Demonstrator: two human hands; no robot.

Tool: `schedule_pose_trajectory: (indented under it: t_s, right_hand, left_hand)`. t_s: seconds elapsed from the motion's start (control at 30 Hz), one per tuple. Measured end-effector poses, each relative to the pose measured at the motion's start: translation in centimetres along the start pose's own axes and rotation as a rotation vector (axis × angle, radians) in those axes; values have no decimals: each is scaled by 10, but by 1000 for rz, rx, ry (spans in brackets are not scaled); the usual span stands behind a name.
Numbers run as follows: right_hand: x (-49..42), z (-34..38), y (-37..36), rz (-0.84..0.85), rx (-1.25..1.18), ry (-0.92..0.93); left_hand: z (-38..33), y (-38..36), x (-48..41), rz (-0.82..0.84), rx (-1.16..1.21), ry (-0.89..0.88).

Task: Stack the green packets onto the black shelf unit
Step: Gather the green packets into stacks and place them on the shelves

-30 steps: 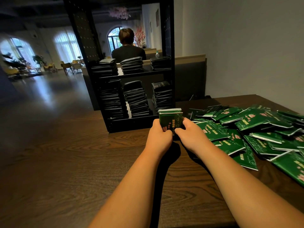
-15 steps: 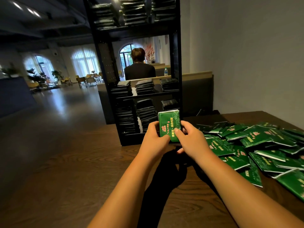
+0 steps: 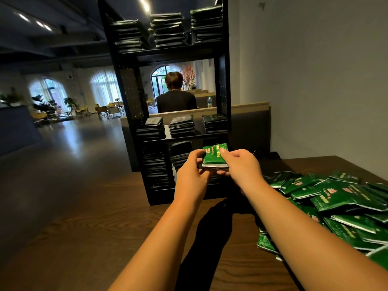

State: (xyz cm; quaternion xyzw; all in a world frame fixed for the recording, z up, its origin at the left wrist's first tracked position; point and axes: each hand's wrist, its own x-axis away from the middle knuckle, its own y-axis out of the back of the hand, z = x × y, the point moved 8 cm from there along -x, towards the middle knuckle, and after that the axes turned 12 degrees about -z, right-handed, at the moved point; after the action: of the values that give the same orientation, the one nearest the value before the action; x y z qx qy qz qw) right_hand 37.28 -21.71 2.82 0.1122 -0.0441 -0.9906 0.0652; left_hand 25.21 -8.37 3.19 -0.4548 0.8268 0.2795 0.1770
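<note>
A small stack of green packets (image 3: pixel 213 155) is held between my left hand (image 3: pixel 192 172) and my right hand (image 3: pixel 241 165), lifted in front of the right side of the black shelf unit (image 3: pixel 224 85), just below its middle shelf. The unit stands on the wooden table (image 3: pixel 100 227) and holds several dark stacks of packets on its top, middle and bottom levels. A loose pile of green packets (image 3: pixel 336 198) lies on the table to the right of my right forearm.
A grey wall rises behind the pile on the right. A person in black sits with their back turned, visible through the shelf's open middle. To the left is a dim hall with arched windows, plants and chairs.
Both hands have raised the packet stack from the table up to the shelf's lower right opening. My view has tilted upward, and the shelf's top level with its stacks now shows.
</note>
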Motion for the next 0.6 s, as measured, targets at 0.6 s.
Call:
schedule_pose_trajectory:
  t_s: [0.6]
  right_hand:
    - [-33,-23,-1,-113,-96,-41]
  left_hand:
    - [16,-50,-42,-84,-269,5]
